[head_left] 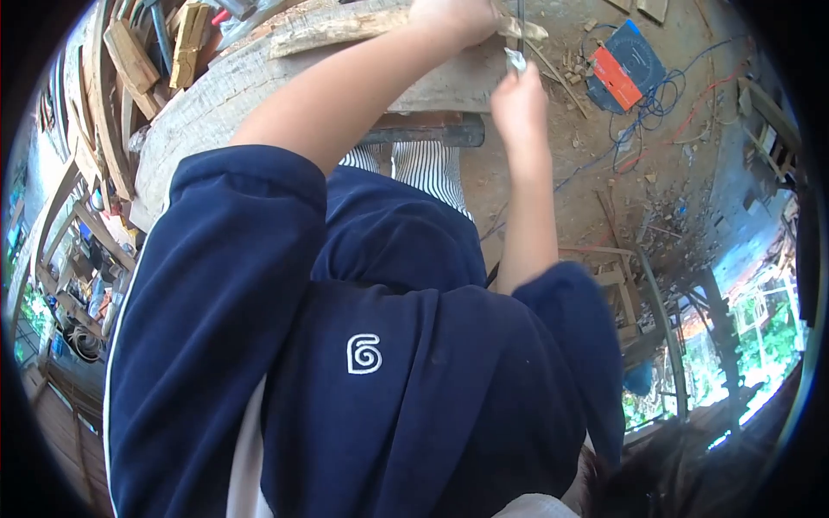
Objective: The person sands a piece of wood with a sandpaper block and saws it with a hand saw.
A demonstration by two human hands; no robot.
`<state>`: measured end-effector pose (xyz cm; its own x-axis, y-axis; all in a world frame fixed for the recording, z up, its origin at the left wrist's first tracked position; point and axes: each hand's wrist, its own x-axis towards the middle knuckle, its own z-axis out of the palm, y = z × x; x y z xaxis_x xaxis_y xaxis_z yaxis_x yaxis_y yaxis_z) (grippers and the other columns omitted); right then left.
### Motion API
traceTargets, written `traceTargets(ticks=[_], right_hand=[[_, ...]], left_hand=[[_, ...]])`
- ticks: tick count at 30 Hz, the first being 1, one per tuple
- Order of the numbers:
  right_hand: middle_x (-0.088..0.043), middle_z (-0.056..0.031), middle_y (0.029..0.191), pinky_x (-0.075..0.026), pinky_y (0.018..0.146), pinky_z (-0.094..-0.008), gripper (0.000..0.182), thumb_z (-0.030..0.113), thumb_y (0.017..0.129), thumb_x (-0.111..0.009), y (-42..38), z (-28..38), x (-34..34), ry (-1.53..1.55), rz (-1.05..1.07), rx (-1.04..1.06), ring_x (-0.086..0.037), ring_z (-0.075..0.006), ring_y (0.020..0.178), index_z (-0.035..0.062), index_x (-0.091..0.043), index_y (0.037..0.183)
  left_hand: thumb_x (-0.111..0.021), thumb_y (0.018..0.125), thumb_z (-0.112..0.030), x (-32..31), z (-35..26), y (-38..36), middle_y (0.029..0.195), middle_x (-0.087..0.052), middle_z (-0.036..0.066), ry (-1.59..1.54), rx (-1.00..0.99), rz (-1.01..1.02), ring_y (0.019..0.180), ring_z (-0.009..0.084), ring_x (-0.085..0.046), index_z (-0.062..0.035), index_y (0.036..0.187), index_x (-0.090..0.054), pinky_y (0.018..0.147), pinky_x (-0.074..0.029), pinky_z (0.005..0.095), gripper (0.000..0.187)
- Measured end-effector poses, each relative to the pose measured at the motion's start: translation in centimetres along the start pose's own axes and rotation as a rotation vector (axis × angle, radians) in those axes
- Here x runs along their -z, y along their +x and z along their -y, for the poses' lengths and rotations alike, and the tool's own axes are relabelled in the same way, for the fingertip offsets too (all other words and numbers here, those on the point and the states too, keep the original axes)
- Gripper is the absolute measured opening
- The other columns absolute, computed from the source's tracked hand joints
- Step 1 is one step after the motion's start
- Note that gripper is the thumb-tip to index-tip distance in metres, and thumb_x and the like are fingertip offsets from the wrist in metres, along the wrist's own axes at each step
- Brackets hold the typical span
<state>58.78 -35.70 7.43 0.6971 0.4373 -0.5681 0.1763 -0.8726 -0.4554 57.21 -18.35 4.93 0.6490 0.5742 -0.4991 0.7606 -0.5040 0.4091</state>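
My left hand [456, 19] lies over a rough, pale length of wood [332, 32] and grips it against the big wooden slab [233, 97]; the top edge of the view cuts off its fingers. To the right, my right hand [519, 102] is closed around the lower end of a thin-bladed, saw-like tool [521, 24]. White wrapping [515, 60] shows just above the fist. The narrow blade runs upward and crosses the wood near its right end [533, 32].
Cut timber [134, 60] is stacked at the upper left, beside curved planks [102, 112]. On the dirt floor at right are an orange and dark blue box [617, 78], a tangled blue cable [652, 112] and wood scraps [572, 65]. A dark beam [423, 134] lies along the slab's near edge.
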Motion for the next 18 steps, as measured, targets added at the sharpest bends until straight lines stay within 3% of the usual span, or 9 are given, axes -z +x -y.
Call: traceTargets(ticks=[2,3,6,8,11,13,14,16,18], right_hand=[[-0.062,-0.0285,0.083,-0.050,0.068,-0.0480,0.017,0.009,0.097,-0.045,-3.8,-1.8,0.6,0.044,0.050,-0.011,-0.065,-0.0453,0.082,0.0020,-0.055,0.108],[-0.062,-0.0277,0.083,-0.049,0.066,-0.0469,0.016,0.008,0.096,-0.044,-7.6,-5.1,-0.4,0.088,-0.115,0.136,-0.065,-0.0449,0.079,0.0016,-0.055,0.107],[-0.063,-0.0276,0.084,-0.050,0.067,-0.0460,0.015,0.007,0.096,-0.045,-7.5,-3.9,1.5,0.159,0.042,-0.063,-0.065,-0.0448,0.081,0.0014,-0.056,0.106],[-0.064,-0.0262,0.085,-0.051,0.068,-0.0453,0.014,0.008,0.096,-0.048,-2.4,-1.9,-0.4,0.027,-0.009,-0.023,-0.070,-0.0358,0.083,-0.0003,-0.055,0.105],[-0.064,-0.0268,0.085,-0.050,0.067,-0.0472,0.014,0.009,0.097,-0.048,-5.8,-4.2,-1.2,0.047,-0.049,-0.044,-0.069,-0.0388,0.082,-0.0012,-0.055,0.103],[-0.064,-0.0283,0.085,-0.050,0.067,-0.0491,0.014,0.011,0.097,-0.050,-9.0,-7.5,-1.2,0.217,-0.190,0.144,-0.065,-0.0466,0.082,-0.0008,-0.055,0.101],[-0.064,-0.0283,0.085,-0.050,0.067,-0.0491,0.014,0.011,0.097,-0.050,-7.8,-5.8,-1.0,0.220,-0.197,0.139,-0.065,-0.0466,0.082,-0.0008,-0.055,0.101],[-0.065,-0.0288,0.087,-0.051,0.070,-0.0491,0.016,0.011,0.097,-0.050,-2.2,-2.3,-0.3,0.089,0.049,-0.036,-0.066,-0.0464,0.085,0.0003,-0.057,0.106],[-0.066,-0.0281,0.089,-0.051,0.073,-0.0479,0.019,0.011,0.097,-0.051,-0.9,-1.3,-0.9,0.058,-0.020,-0.039,-0.067,-0.0449,0.089,0.0010,-0.059,0.110]], left_hand=[[-0.053,0.085,-0.030,0.2,0.0,-0.5,0.089,-0.072,0.023,0.004,0.004,0.011,0.085,0.0376,-0.072,-0.0036,0.087,-0.075,0.079,-0.057,0.0475,0.035],[-0.053,0.085,-0.030,0.4,0.0,-0.2,0.088,-0.072,0.023,-0.003,0.004,0.013,0.084,0.0376,-0.072,-0.0039,0.087,-0.076,0.077,-0.057,0.0475,0.035],[-0.053,0.084,-0.030,-0.6,0.5,0.6,0.086,-0.072,0.023,-0.005,-0.009,-0.021,0.082,0.0377,-0.072,-0.0043,0.086,-0.075,0.076,-0.057,0.0479,0.034],[-0.052,0.085,-0.030,-0.6,0.1,-0.2,0.085,-0.072,0.022,-0.016,-0.028,-0.053,0.082,0.0376,-0.072,-0.0045,0.084,-0.075,0.076,-0.057,0.0485,0.034],[-0.052,0.085,-0.029,-0.4,0.3,-0.1,0.086,-0.072,0.022,-0.022,-0.060,-0.046,0.083,0.0383,-0.071,-0.0043,0.085,-0.074,0.076,-0.056,0.0491,0.033],[-0.051,0.085,-0.029,0.2,0.3,0.4,0.087,-0.072,0.023,-0.015,-0.031,-0.024,0.084,0.0386,-0.071,-0.0041,0.087,-0.074,0.077,-0.056,0.0491,0.034],[-0.051,0.085,-0.029,0.1,0.1,0.1,0.088,-0.072,0.023,-0.019,0.002,0.017,0.086,0.0390,-0.071,-0.0039,0.088,-0.074,0.079,-0.056,0.0492,0.035],[-0.051,0.086,-0.029,0.0,0.0,0.0,0.090,-0.072,0.024,-0.016,-0.020,0.008,0.087,0.0391,-0.071,-0.0037,0.089,-0.074,0.080,-0.056,0.0492,0.035],[-0.051,0.086,-0.030,-0.1,0.0,-0.5,0.091,-0.071,0.024,-0.002,-0.024,-0.010,0.088,0.0393,-0.071,-0.0035,0.090,-0.074,0.082,-0.055,0.0492,0.035]])
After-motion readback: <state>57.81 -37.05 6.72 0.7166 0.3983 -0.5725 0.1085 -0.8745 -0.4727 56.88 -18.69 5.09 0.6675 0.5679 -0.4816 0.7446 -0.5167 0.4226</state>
